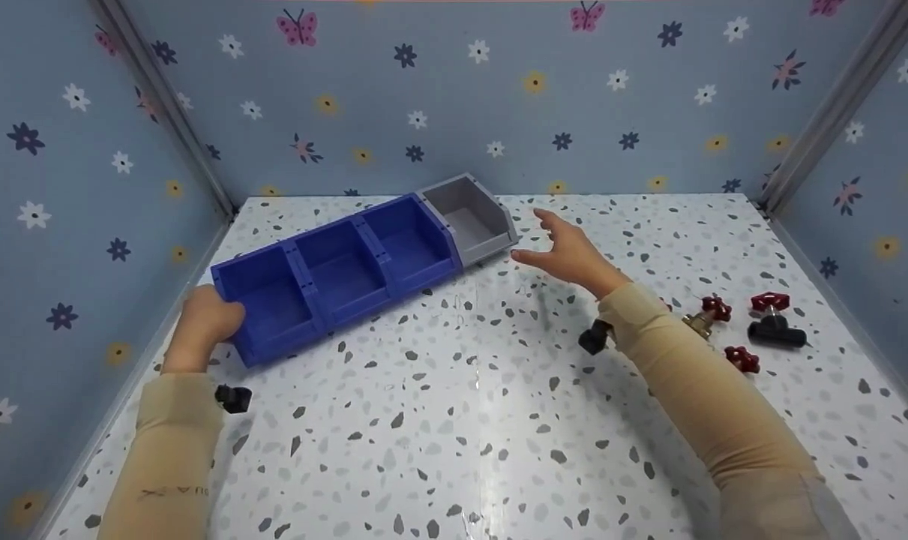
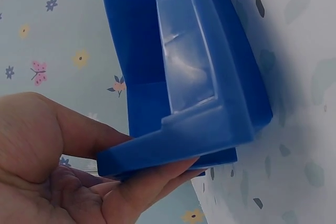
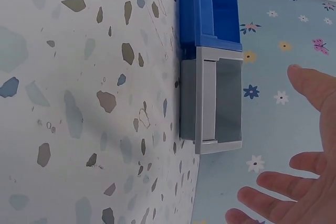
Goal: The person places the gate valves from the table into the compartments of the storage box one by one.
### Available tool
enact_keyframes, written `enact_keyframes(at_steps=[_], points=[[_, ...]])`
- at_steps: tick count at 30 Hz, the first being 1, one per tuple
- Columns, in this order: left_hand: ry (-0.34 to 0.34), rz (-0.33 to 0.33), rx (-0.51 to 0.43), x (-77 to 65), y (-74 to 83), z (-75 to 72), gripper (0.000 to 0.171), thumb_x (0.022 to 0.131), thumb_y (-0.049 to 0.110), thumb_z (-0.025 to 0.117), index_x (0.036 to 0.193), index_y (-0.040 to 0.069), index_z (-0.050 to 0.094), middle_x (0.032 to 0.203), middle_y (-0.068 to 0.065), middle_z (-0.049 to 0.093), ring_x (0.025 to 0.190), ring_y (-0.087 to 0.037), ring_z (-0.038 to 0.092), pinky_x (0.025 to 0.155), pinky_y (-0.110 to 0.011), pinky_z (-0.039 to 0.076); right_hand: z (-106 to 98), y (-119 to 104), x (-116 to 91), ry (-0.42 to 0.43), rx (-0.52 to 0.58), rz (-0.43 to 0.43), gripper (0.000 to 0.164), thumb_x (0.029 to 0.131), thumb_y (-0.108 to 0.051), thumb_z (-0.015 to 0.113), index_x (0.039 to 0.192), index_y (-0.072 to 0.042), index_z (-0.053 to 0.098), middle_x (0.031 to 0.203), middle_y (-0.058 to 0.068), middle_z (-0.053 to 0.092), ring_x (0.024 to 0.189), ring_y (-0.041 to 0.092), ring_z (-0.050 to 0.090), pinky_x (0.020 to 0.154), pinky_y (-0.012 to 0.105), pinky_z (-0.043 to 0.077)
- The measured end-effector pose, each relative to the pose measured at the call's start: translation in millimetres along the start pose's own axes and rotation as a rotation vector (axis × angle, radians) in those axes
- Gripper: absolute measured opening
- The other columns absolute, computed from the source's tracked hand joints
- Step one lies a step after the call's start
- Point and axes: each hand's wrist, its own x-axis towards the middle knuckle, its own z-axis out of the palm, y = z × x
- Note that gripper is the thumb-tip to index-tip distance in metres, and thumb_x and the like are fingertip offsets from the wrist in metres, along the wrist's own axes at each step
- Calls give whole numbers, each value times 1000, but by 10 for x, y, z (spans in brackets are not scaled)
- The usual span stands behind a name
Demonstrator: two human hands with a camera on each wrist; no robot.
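A row of three blue bins (image 1: 341, 281) joined to one grey bin (image 1: 472, 225) stands at a slant on the speckled table. My left hand (image 1: 208, 321) grips the side wall of the leftmost blue bin; in the left wrist view the thumb is inside the blue bin (image 2: 191, 72) and the fingers lie along its outside. Just right of the grey bin, my right hand (image 1: 573, 253) hovers with thumb and fingers spread, holding nothing. The right wrist view shows that hand (image 3: 302, 177) apart from the grey bin (image 3: 209, 98).
On the right of the table (image 1: 454, 450) lie several valves with red handwheels, among them a black one (image 1: 777, 331) and a brass one (image 1: 699, 322); my right forearm partly covers this group. Flower-patterned walls (image 1: 439, 97) enclose the table at the back and sides.
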Motion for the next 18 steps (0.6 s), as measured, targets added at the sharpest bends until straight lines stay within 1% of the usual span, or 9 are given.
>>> enact_keyframes(at_steps=[3,6,10,12,14,17,18], points=[[-32,-17,-24,5,41,10,67,94,11,39,145,-33,34,137,-47,52,117,-48,56,99,-60,53,-14,14,7,9,-3,1,97,100,-41,77,175,-12,22,178,21,30,159,46,38,128,61,37],[-59,-19,-41,16,83,24,71,94,11,38,149,-32,28,145,-50,47,122,-49,54,103,-61,52,-24,34,20,18,-4,-6,98,100,-40,77,174,-10,22,176,23,31,158,47,39,128,61,38],[-69,5,-36,43,132,63,68,95,11,38,148,-31,32,142,-49,50,118,-48,57,98,-57,54,-38,66,39,27,-4,0,96,101,-39,77,174,-8,22,173,26,35,157,47,41,127,60,40],[-78,11,-37,55,158,86,68,95,11,38,148,-31,32,142,-48,51,119,-47,58,97,-57,55,-45,85,49,31,-10,13,95,101,-38,76,174,-7,23,172,28,36,156,47,41,126,60,40],[-93,13,-44,69,187,104,68,95,11,38,149,-30,32,144,-49,50,121,-48,58,100,-58,54,-56,98,55,33,-17,34,95,102,-38,76,174,-7,23,172,28,37,157,47,41,127,61,39],[-104,28,-38,89,229,122,70,95,11,38,151,-31,28,147,-50,47,128,-50,55,108,-63,51,-74,115,62,34,-14,72,94,102,-38,75,174,-7,22,172,28,36,158,46,40,127,61,39],[-107,37,-35,93,243,127,71,95,10,37,152,-31,26,148,-50,46,129,-51,54,109,-64,50,-82,121,62,35,-11,78,94,102,-37,75,174,-7,22,172,28,36,157,46,40,125,60,41]])
